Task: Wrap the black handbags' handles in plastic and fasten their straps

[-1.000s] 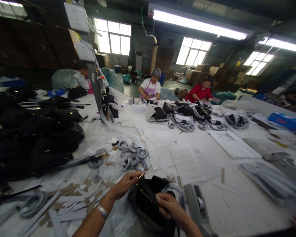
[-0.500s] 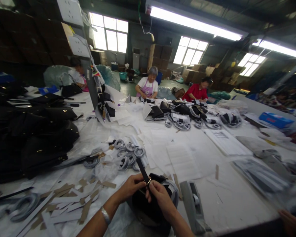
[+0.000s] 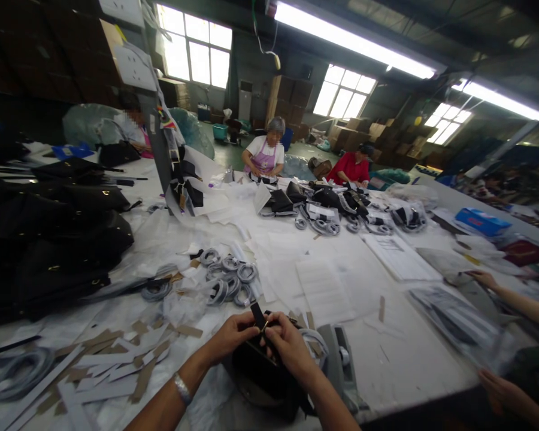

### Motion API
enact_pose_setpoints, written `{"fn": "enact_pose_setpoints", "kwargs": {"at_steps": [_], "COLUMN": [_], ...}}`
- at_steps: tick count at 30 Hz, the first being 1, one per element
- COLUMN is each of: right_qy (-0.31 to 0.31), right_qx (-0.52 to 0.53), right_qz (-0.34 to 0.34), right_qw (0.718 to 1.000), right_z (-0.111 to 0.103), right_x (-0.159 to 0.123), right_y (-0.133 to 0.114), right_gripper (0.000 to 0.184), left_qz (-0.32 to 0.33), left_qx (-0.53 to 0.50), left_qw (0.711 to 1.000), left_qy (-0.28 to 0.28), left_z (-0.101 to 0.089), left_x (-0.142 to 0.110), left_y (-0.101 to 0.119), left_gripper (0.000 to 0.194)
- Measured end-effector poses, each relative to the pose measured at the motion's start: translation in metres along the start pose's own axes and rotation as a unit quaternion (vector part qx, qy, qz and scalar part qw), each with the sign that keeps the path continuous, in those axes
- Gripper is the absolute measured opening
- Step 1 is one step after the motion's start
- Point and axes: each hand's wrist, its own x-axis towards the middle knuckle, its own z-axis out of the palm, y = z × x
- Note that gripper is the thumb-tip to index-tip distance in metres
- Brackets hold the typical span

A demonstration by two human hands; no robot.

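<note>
A black bag [image 3: 260, 383] sits on the table right in front of me. Both my hands meet above it. My left hand [image 3: 232, 336] pinches the black strap [image 3: 257, 313] that sticks up from the bag, near a small gold fitting. My right hand [image 3: 288, 345] is closed on the same strap from the other side, its fingers touching those of the left. A silver bracelet [image 3: 181, 388] is on my left wrist.
Several grey strap coils [image 3: 228, 280] lie beyond the bag. Black bags [image 3: 54, 239] are piled at left, cardboard strips [image 3: 130, 359] at lower left. A tape dispenser [image 3: 341, 365] stands right of the bag. A co-worker's hands [image 3: 498, 389] reach in at right. Three people sit across the table.
My right hand came up from the bag's side to meet the left at the strap. The strap end shows shorter now. A co-worker's arms appeared at right as my view shifted.
</note>
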Motion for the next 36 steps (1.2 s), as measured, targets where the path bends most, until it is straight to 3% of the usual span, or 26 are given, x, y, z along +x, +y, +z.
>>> {"fn": "enact_pose_setpoints", "kwargs": {"at_steps": [4,9,14,23,26,29,31,33,36], "right_qy": [-0.002,-0.038,-0.066,0.025,0.085,0.129,0.138,0.147,0.159], "right_qx": [0.029,0.022,-0.051,-0.089,-0.142,-0.246,-0.302,-0.304,-0.259], "right_qz": [0.010,0.031,0.048,-0.015,-0.051,-0.102,-0.114,-0.109,-0.118], "right_qw": [1.000,0.999,0.995,0.996,0.985,0.955,0.936,0.935,0.945], "right_z": [0.004,0.003,-0.009,-0.002,0.003,0.015,0.022,0.024,0.016], "right_x": [0.007,-0.007,-0.033,-0.001,0.000,0.002,0.006,0.010,0.013], "right_y": [-0.008,-0.011,0.002,-0.013,-0.022,-0.035,-0.042,-0.047,-0.054], "right_gripper": [0.047,0.051,0.033,0.038,0.032,0.045,0.038,0.017,0.024], "left_qz": [-0.029,-0.038,-0.015,-0.011,0.018,0.037,0.038,0.032,0.014], "left_qx": [-0.020,-0.045,-0.053,-0.015,0.038,0.096,0.127,0.147,0.153], "left_qw": [0.999,0.988,0.970,0.992,0.990,0.980,0.974,0.972,0.975], "left_qy": [0.038,0.141,0.237,0.122,0.136,0.169,0.183,0.182,0.157], "left_z": [0.005,0.006,-0.005,0.012,0.009,0.013,0.019,0.025,0.025], "left_x": [-0.001,0.003,0.005,-0.002,0.001,0.006,0.008,0.008,0.007], "left_y": [-0.003,-0.011,-0.014,-0.009,-0.006,-0.011,-0.016,-0.020,-0.021], "left_gripper": [0.040,0.040,0.040,0.041,0.031,0.021,0.018,0.019,0.027]}}
